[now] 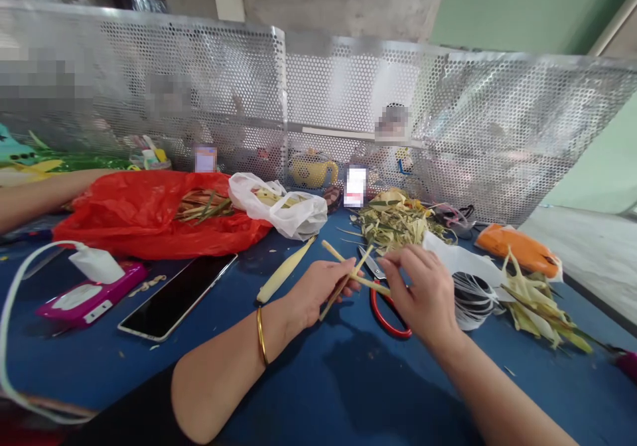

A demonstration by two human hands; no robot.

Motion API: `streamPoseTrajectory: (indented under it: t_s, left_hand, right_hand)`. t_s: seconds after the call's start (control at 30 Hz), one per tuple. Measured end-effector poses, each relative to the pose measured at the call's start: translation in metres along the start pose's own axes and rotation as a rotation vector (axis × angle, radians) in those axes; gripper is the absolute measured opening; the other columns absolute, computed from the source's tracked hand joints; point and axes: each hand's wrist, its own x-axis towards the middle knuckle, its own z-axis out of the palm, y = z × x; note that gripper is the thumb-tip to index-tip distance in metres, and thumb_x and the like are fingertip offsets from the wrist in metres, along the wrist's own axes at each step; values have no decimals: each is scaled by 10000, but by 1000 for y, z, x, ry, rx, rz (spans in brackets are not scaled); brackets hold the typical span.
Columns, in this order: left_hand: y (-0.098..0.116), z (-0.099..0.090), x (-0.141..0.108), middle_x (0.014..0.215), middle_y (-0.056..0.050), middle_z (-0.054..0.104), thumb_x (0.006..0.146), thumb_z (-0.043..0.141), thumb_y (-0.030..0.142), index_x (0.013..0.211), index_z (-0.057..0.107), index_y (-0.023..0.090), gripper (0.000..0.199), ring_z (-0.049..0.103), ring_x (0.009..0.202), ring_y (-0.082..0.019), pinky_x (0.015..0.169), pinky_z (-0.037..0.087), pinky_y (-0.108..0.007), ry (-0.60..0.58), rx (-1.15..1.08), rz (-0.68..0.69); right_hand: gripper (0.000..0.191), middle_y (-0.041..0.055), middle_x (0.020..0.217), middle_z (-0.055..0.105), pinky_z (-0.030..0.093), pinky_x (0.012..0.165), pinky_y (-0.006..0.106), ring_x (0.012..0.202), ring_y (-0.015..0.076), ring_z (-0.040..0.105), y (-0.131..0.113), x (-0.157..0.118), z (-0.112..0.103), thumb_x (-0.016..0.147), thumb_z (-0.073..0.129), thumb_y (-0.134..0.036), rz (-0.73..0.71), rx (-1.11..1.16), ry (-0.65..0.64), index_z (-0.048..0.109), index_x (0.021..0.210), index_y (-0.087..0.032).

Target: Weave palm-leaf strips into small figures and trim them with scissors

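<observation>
My left hand pinches several narrow pale plant strips where they cross, above the blue table. One darker brownish strip points down from the same pinch. My right hand is closed at the right end of one pale strip, with its fingertips partly hidden. Below and between the hands lie scissors with red handles, their blades pointing away from me. A pale, pointed husk-like piece rests on the table just beyond my left wrist.
Red plastic bag, white bag, black-screened phone and magenta power strip lie left. A heap of dried leaf scraps, a coil of white strand and an orange packet lie right. Perforated metal screen stands behind.
</observation>
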Motion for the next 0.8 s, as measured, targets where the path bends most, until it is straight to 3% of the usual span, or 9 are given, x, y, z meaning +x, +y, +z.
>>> streamPoseTrajectory:
  t_s: [0.1,0.2,0.3,0.4,0.63,0.8]
  left_hand:
    - [5,-2,1,768,-69,691,757,664,470,787,725,124,353,606,679,-134,623,443,-227,1,-180,-10]
    - [5,0,0,700,-51,683,692,748,310,704,716,123,191,608,657,-131,621,443,-222,9,-189,17]
    - [1,5,-1,595,-28,649,633,779,212,648,710,122,114,578,583,-123,596,436,-231,2,-161,35]
    - [-1,7,0,608,-38,669,610,788,197,653,723,123,108,580,588,-125,618,445,-240,33,-195,52]
    - [-1,6,2,636,-53,693,542,822,180,672,736,114,169,603,647,-127,686,451,-231,75,-280,127]
    - [-3,6,2,618,-50,683,541,827,189,682,727,111,189,604,636,-125,667,449,-222,74,-274,112]
  right_hand:
    - [325,28,657,594,328,599,267,624,156,528,-11,-7,6,931,484,-348,24,46,-223,590,664,-197]
    - [322,10,610,581,262,527,264,544,137,482,-16,-17,27,873,562,-403,257,109,-436,579,626,-197]
    - [342,-15,538,521,254,491,247,489,117,424,-17,-25,44,876,510,-379,481,369,-529,507,586,-197]
    - [337,-24,542,472,263,483,233,499,110,401,-19,-28,49,900,411,-335,515,516,-498,420,590,-205]
    - [277,-26,577,424,235,526,255,537,112,369,-31,-30,37,894,359,-225,275,289,-391,307,623,-210]
    - [264,-8,610,456,250,557,269,581,126,401,-36,-32,36,885,365,-218,234,281,-399,307,628,-211]
